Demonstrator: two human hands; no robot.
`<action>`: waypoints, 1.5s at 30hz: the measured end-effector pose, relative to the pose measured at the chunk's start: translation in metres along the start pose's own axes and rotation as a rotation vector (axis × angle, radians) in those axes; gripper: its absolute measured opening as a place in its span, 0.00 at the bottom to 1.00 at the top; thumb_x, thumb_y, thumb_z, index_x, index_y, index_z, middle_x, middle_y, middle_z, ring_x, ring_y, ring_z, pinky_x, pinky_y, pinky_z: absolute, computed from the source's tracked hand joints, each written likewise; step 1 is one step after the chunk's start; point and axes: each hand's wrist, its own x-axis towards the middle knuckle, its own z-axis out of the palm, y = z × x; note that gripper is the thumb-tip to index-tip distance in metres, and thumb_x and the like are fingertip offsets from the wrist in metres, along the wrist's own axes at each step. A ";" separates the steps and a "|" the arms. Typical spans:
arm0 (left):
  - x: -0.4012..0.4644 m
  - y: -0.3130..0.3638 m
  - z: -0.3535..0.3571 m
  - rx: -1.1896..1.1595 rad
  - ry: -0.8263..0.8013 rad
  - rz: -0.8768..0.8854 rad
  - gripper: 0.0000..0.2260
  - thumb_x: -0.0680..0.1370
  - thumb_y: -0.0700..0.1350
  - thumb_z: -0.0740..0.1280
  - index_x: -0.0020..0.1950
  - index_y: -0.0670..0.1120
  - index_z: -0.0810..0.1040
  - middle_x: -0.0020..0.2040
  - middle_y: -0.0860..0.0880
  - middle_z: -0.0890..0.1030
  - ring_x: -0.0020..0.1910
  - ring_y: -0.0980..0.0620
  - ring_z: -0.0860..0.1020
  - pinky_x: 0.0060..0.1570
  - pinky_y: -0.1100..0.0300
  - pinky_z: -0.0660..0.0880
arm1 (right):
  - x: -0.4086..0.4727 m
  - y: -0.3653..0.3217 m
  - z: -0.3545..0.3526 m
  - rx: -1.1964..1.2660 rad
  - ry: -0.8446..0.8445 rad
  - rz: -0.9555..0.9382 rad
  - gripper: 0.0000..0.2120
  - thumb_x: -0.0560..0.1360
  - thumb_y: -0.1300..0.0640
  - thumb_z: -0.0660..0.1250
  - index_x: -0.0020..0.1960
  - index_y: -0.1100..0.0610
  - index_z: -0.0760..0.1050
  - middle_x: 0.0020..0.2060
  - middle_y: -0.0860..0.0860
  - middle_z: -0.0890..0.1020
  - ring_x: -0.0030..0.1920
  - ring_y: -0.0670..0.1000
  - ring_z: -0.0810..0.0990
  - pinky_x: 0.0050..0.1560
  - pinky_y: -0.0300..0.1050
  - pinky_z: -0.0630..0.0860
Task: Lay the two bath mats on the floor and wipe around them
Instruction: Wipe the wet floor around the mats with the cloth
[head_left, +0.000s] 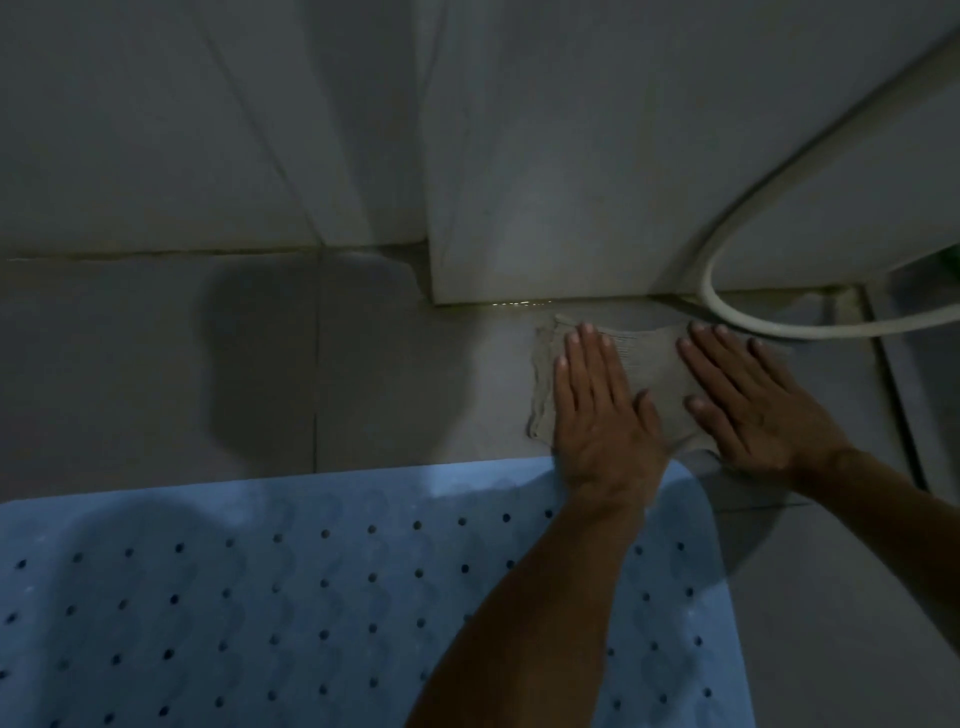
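Observation:
A light blue bath mat (311, 597) with rows of small holes lies flat on the tiled floor, filling the lower left of the view. Just beyond its far right corner a grey cloth (652, 364) is spread on the floor. My left hand (602, 410) presses flat on the cloth's left part, fingers together and pointing away. My right hand (753, 400) presses flat on its right part, fingers slightly spread. My left forearm crosses over the mat. Only one mat is in view.
A white tiled wall (545, 156) rises right behind the cloth, with a corner step to the left. A pale hose (727, 301) curves down the wall and along the floor at the right. A floor channel (893, 395) runs down the right side.

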 end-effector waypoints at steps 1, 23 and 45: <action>-0.001 0.013 0.006 -0.003 -0.005 0.014 0.31 0.82 0.55 0.43 0.78 0.37 0.39 0.78 0.38 0.37 0.77 0.42 0.36 0.77 0.48 0.40 | -0.009 0.013 0.002 -0.013 -0.019 0.024 0.30 0.83 0.44 0.44 0.82 0.56 0.51 0.81 0.54 0.54 0.81 0.54 0.53 0.79 0.55 0.48; -0.004 0.031 0.024 0.002 0.086 0.063 0.28 0.83 0.51 0.42 0.78 0.35 0.44 0.79 0.37 0.43 0.78 0.41 0.41 0.77 0.45 0.44 | -0.018 -0.032 0.025 0.245 0.176 0.563 0.30 0.84 0.44 0.41 0.82 0.56 0.47 0.82 0.54 0.49 0.81 0.50 0.46 0.80 0.55 0.44; -0.006 0.028 0.022 -0.011 0.073 0.081 0.28 0.82 0.49 0.44 0.78 0.35 0.46 0.79 0.36 0.45 0.79 0.41 0.44 0.76 0.45 0.45 | -0.015 -0.030 0.025 0.264 0.185 0.588 0.29 0.84 0.45 0.42 0.82 0.55 0.48 0.82 0.53 0.50 0.81 0.50 0.46 0.80 0.51 0.41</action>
